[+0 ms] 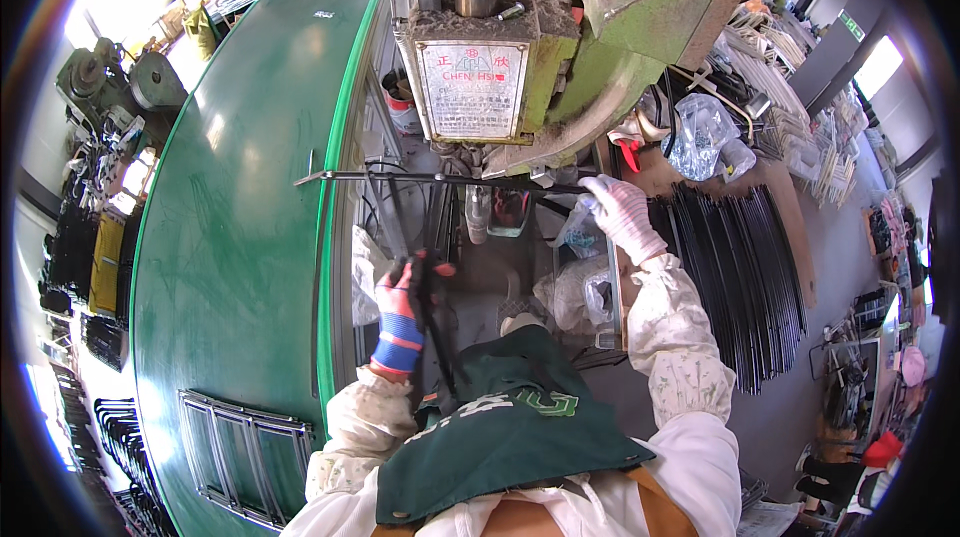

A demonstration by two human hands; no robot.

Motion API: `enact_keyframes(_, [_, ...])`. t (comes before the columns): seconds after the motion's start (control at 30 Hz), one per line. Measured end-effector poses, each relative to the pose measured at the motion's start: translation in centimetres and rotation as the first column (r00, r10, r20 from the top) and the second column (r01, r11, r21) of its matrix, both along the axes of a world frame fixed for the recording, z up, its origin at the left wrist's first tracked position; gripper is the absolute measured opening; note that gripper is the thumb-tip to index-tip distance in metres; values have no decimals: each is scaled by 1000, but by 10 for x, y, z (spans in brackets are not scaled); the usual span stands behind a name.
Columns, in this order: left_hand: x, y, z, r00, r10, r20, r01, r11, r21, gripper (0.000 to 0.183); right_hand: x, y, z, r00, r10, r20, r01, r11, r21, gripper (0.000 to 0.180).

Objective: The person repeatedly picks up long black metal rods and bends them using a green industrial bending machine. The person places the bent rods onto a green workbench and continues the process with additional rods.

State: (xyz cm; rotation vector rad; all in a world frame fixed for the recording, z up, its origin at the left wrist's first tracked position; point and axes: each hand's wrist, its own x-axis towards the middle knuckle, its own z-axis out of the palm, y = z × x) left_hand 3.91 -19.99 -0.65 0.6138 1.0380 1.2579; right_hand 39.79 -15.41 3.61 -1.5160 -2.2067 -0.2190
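My right hand, in a white-and-pink knit glove, grips the right end of a long black metal bar. This bar runs crosswise beneath the head of a green press machine, and its left end reaches over the green table. Lower and to the left, my left hand wears a coral and black glove with a blue cuff. Its fingers are closed around black metal bars, blurred by motion. Several black bars hang down from the crosswise bar towards it. Where the bar meets the press tooling is partly hidden.
A long green table lies to my left, bearing a black metal frame. On my right, a row of black metal tubes rests on a brown board beside a clear plastic bag of small metal parts. Another person shows at lower right.
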Motion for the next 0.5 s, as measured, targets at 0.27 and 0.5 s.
enact_keyframes(0.27, [-77, 12, -10, 998, 50, -36, -46, 992, 117, 26, -69, 31, -14, 999, -21, 37, 21, 999, -24, 27])
enact_keyframes(0.5, [-85, 9, -25, 994, 107, -20, -104, 987, 122, 26, -87, 32, 2, 1000, -8, 22, 9, 999, -32, 23])
